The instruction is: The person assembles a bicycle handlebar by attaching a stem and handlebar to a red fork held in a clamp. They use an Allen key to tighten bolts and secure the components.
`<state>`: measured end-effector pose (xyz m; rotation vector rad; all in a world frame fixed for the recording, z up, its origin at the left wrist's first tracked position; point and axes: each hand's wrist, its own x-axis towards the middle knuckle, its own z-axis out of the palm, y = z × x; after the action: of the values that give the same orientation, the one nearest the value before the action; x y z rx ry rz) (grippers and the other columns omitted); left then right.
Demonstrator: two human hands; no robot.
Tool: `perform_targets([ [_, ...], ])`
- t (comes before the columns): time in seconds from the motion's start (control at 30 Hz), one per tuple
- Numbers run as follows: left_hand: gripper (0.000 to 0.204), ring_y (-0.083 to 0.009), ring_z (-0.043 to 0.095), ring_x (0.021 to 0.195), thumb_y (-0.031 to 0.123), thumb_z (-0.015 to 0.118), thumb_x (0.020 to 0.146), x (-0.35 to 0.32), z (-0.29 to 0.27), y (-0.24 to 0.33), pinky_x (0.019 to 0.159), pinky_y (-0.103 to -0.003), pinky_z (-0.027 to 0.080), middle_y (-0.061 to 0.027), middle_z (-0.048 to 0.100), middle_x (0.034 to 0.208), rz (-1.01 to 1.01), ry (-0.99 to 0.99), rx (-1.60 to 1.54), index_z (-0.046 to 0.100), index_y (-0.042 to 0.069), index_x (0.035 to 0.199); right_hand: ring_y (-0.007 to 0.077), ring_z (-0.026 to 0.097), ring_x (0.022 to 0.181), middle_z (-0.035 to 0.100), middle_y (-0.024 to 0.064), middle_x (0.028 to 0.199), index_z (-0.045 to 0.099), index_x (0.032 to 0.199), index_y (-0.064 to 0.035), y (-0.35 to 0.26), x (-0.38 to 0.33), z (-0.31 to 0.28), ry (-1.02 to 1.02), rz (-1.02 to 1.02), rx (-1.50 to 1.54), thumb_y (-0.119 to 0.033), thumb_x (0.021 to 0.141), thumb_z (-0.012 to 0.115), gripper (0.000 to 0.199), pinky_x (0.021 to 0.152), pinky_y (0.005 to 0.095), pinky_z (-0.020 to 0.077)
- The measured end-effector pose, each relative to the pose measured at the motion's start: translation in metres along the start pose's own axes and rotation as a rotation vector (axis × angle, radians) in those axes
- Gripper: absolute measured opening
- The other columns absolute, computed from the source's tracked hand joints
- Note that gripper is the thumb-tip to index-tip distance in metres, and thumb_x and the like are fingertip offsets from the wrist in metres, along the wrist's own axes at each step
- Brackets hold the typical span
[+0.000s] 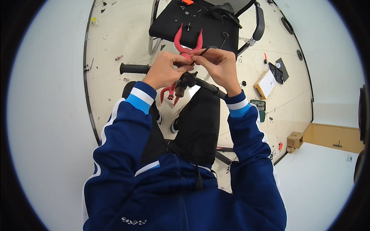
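Nearest us, the dark-trousered thighs (200, 125) stand apart, leaving a gap where a lower red part (163, 94) hangs points-down, perhaps so the knees can steady it. Above them the black handlebar (210, 87) lies crosswise, its clamp (186, 80) in the middle, likely kept close so that neither hand has to carry the bar. Just beyond, we see both hands meeting over the centre. The right hand (220, 67) pinches a thin black strip (206, 52) between nearly closed thumb and forefinger, a fingertip hold that seems suited to something so slim. The left hand (166, 69) is curled, thumb and fingertips drawn together beside it; we cannot tell what, if anything, it grips. The red fork (178, 39) rises just past the fingertips, prongs pointing away over the chair seat (165, 29); we cannot tell whether it rests there. Small parts and a black saddle (221, 10) lie on that seat, presumably within easy reach. Farther right, an open tool case (276, 73) sits on the floor beside a white-topped box (266, 83).
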<state>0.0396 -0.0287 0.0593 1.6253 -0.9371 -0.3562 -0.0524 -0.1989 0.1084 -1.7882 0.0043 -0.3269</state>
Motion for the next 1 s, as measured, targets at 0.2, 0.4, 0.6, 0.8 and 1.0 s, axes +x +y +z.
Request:
perform_targets([
  [0.2, 0.016, -0.0162, 0.072, 0.077, 0.009, 0.078, 0.082, -0.002, 0.002, 0.007, 0.075, -0.028, 0.057, -0.0118, 0.076, 0.084, -0.161, 0.036, -0.126, 0.077, -0.003, 0.093, 0.0153, 0.072, 0.087, 0.076, 0.0136, 0.092, 0.071, 0.105, 0.0087, 0.003, -0.001, 0.004, 0.07, -0.009, 0.063, -0.002, 0.09, 0.069, 0.019, 0.079, 0.0259, 0.0578],
  [0.4, 0.019, -0.0183, 0.074, 0.083, 0.007, 0.077, 0.082, -0.001, -0.004, -0.002, 0.078, -0.029, 0.057, -0.0122, 0.076, 0.088, -0.136, -0.019, -0.078, 0.076, -0.002, 0.098, 0.0179, 0.072, 0.093, 0.075, 0.0152, 0.099, 0.067, 0.109, 0.0094, 0.004, 0.002, 0.001, -0.004, -0.003, 0.084, 0.001, 0.093, 0.062, 0.018, 0.085, 0.0281, 0.0569],
  [0.6, 0.02, -0.0219, 0.074, 0.085, 0.003, 0.073, 0.082, -0.003, -0.005, 0.001, 0.083, -0.031, 0.057, -0.0141, 0.076, 0.091, -0.072, -0.04, 0.003, 0.075, -0.002, 0.102, 0.0197, 0.071, 0.099, 0.074, 0.0163, 0.103, 0.066, 0.108, 0.0082, 0.002, -0.007, -0.003, -0.072, -0.033, 0.089, 0.006, 0.095, 0.057, 0.016, 0.09, 0.0299, 0.056],
  [0.8, 0.02, -0.0229, 0.073, 0.085, 0.002, 0.072, 0.082, -0.002, -0.002, 0.002, 0.084, -0.032, 0.056, -0.0144, 0.075, 0.091, -0.07, -0.051, -0.075, 0.074, -0.002, 0.102, 0.0192, 0.072, 0.095, 0.074, 0.015, 0.099, 0.068, 0.104, 0.0076, 0.009, -0.012, -0.004, 0.011, -0.05, 0.073, 0.005, 0.093, 0.063, 0.013, 0.087, 0.0296, 0.0576],
  [1.0, 0.02, -0.0224, 0.072, 0.083, 0.004, 0.074, 0.081, -0.002, -0.004, 0.009, 0.08, -0.032, 0.056, -0.0164, 0.074, 0.088, -0.057, -0.097, 0.009, 0.073, -0.004, 0.1, 0.014, 0.072, 0.079, 0.075, 0.0114, 0.087, 0.071, 0.094, 0.0064, 0.004, -0.007, 0.001, 0.085, -0.037, -0.035, -0.001, 0.087, 0.073, 0.01, 0.073, 0.0245, 0.0579],
])
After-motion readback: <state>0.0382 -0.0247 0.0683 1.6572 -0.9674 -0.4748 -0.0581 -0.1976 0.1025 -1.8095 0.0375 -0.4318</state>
